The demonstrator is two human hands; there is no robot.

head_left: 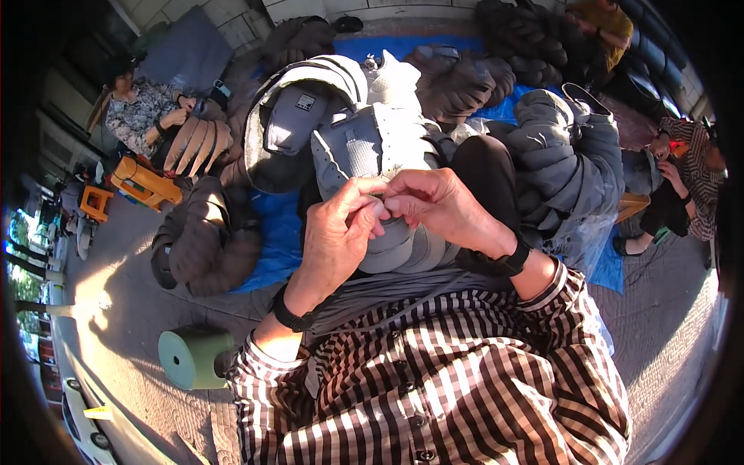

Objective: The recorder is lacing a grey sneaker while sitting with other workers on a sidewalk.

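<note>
the person's left hand [339, 232] and right hand [438, 205] are meeting over a grey padded jacket [364, 147] that is lying across the lap, both narrowed to a pinch with fingertips touching at one spot on the grey fabric; what sits between the fingertips is too small to make out (perhaps a thread, but it is not showing). each wrist is wearing a dark band, and checked brown-and-white shirt sleeves are coming in from the lower edge. the jacket is spreading away from the hands toward the top of the view, its hood and a small patch turned upward. around it, dark quilted jackets [205, 232] are lying in heaps on a blue tarp [279, 240] spread over the paved ground. a pale green stool [194, 356] is lying on its side near the left elbow, its round end facing the camera. further left, another person in a patterned top [143, 112] is sitting and handling a tan garment [198, 143], with orange plastic stools [143, 182] beside them. at the right edge a person in a striped top [694, 178] is sitting, bent over.
</note>
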